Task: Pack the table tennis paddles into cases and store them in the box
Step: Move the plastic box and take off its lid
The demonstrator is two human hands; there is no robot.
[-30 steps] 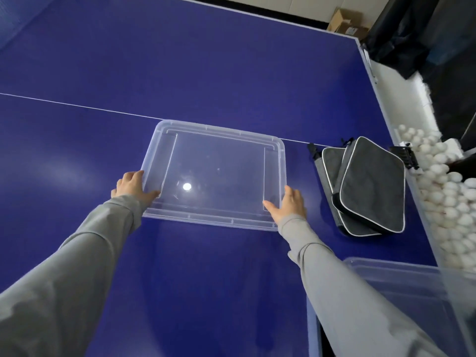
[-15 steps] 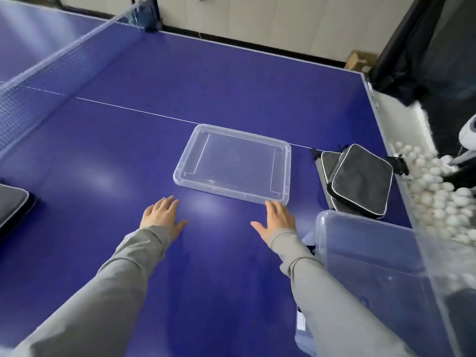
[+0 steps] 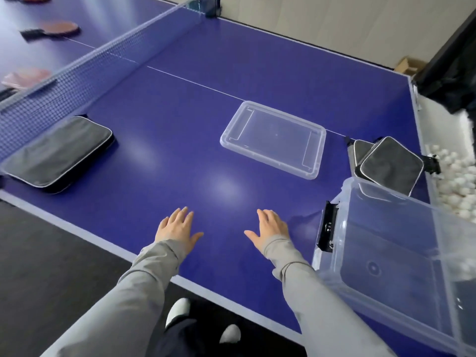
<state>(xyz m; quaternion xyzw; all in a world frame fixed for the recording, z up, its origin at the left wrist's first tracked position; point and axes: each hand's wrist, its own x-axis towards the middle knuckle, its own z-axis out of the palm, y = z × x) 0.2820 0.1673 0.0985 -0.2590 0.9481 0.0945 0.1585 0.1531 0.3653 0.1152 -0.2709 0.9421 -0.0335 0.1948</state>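
Both hands, left [image 3: 177, 231] and right [image 3: 271, 231], are empty with fingers spread. Paddles [image 3: 59, 29] lie beyond the net [image 3: 98, 57]; the open box [image 3: 401, 264] stands right of it. Fetching one case [image 3: 55, 153] first seems sensible.

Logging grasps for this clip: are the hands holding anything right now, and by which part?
Nothing is held. The left hand and right hand are both open and empty above the table.

Even, soft light; pale glare patches sheen the blue table [image 3: 226, 188]. Wide-angle bending warps the edges, and the far paddles [image 3: 60, 29] smear with blur.
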